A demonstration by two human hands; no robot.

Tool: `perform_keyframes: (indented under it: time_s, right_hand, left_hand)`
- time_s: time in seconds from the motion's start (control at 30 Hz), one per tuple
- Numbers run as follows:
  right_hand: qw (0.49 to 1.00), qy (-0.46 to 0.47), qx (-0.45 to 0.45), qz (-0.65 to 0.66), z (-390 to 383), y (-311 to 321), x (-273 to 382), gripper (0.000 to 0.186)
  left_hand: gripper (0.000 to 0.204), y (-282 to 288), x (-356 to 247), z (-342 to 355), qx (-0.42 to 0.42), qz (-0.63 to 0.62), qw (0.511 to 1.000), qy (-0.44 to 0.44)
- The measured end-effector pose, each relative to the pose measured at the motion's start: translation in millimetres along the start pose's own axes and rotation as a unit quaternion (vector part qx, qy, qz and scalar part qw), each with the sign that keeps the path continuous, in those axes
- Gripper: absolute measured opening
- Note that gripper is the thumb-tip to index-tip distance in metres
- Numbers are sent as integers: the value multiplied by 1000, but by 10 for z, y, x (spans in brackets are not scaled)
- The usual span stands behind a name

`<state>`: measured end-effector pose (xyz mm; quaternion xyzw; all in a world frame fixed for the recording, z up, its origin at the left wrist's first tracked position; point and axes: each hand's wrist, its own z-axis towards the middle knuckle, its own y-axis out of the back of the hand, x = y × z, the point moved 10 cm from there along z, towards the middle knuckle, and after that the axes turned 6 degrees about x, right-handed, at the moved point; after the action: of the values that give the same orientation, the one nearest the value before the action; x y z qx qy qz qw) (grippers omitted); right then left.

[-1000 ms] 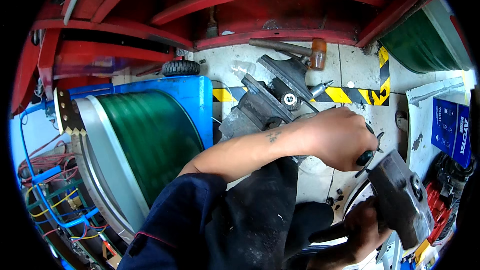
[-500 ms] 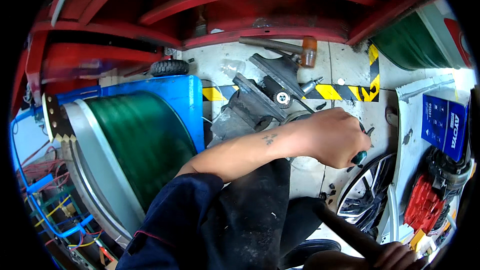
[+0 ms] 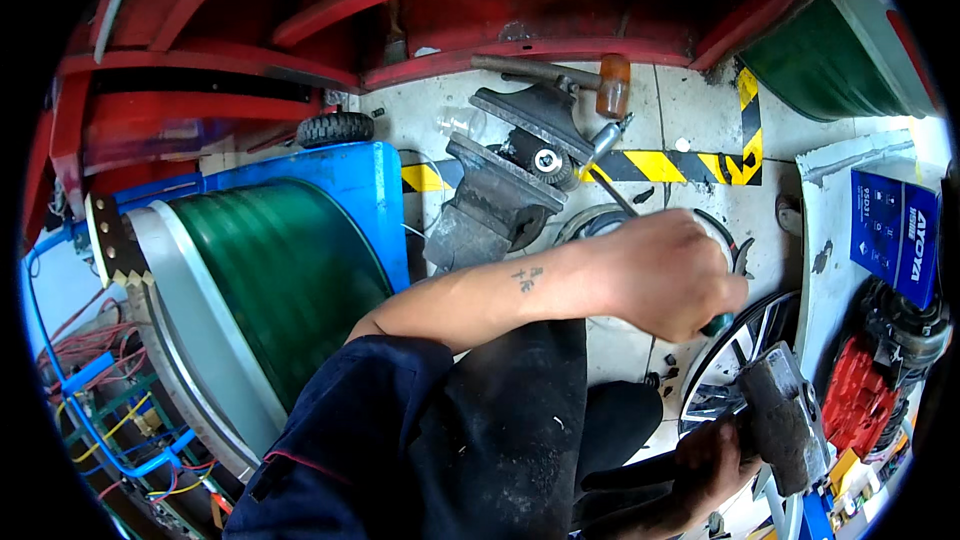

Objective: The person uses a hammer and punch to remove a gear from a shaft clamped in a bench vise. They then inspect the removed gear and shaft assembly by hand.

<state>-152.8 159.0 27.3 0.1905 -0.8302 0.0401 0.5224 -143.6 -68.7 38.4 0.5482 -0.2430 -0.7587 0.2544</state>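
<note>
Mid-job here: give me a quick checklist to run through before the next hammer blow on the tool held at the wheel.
1. Left hand closed around the green-handled tool: ok.
2. Right hand gripping the hammer handle: ok.
3. Tool tip seated on the wheel rim: cannot tell, the hand hides it.
4. Hammer head close to the left hand's fingers: not ok, little margin.
5. Loose bits on the floor by the rim: not ok.
6. Bench vise and mallet lying away from the swing: ok.
</note>
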Motion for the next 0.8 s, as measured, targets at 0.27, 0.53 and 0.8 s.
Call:
perform_keyframes:
  time_s: [0.27, 0.53, 0.8]
  right_hand:
    - [999, -35, 3, 19, -14, -176, -111, 30]
    - [997, 69, -1, -35, 106, -239, 233, 25]
    - [983, 101, 145, 51, 108, -547, 375, 23]
  left_hand:
    - [24, 81, 252, -145, 1, -4, 999, 44]
    - [22, 188, 387, -193, 20, -247, 968, 33]
    - [20, 18, -169, -149, 89, -31, 996, -11]
